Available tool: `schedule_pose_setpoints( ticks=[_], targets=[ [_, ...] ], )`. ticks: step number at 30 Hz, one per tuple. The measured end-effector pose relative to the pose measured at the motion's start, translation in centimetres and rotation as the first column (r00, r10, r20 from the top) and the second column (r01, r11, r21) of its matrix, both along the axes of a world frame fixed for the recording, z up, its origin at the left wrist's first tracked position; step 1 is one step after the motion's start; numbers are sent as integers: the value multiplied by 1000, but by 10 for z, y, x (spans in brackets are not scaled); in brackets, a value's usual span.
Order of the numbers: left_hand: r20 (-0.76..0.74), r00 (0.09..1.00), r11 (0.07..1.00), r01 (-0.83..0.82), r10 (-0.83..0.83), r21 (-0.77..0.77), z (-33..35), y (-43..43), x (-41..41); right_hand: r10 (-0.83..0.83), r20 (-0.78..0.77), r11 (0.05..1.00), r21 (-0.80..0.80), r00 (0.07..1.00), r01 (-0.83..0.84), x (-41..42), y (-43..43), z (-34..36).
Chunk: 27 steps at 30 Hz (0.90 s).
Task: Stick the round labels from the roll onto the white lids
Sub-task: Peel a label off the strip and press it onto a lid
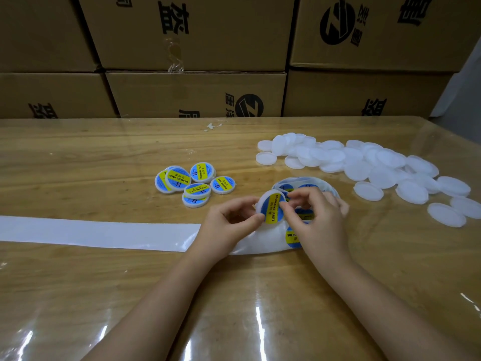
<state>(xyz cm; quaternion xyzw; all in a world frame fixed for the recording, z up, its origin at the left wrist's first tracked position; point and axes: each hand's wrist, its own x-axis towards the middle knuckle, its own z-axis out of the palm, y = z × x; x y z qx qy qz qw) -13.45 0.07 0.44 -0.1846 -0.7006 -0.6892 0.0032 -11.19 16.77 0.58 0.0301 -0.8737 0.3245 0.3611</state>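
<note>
holding one white lid (261, 201) upright just above the counter (104, 165), the left hand (231, 220) pinches its left edge between thumb and curled fingers (256, 218). the right hand (316, 220) curls in from the other side, and its thumb and forefinger pinch the right edge of the one round label (272, 209), blue with a yellow band reading "soldering paste", which lies on the lid's face. both hands sit over the label roll (308, 182), a loose coil near the middle of the counter with a few blue labels showing inside it; one more label (291, 238) shows on the liner just below the right hand. one long white strip of bare liner (91, 231) runs from under the left hand to the left edge of view. just left of the hands lies a cluster of labelled lids (197, 191), six that can be counted, some overlapping or stacked, so others may be hidden. to the right a heap of plain lids (364, 162) spreads along the counter, well over twenty, too piled to count exactly. behind the counter stand six cardboard boxes (195, 35) with black printing, three over three. one small scrap of clear tape (212, 126) lies near the far edge.
</note>
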Motion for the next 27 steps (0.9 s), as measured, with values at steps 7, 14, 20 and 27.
schedule_pose_setpoints(
  ticks=[7, 14, 20, 27],
  targets=[
    [227, 972, 934, -26, -60, 356, 2, -9, -8, -17, -122, 1000, 22, 992, 20, 3, 10, 7],
    [211, 962, 941, 96, -172, 325, 1, -13, -9, 119, -221, 966, 251, 968, -62, 6, 4, 7],
    [189, 966, 940, 105, -174, 326, 1, -13, -8, 176, -218, 974, 179, 960, -138, 4, 7, 5],
    [178, 968, 941, 117, -180, 316, 1, -13, -8, 272, -248, 950, 220, 930, -219, 7, 0, 6]
  ],
)
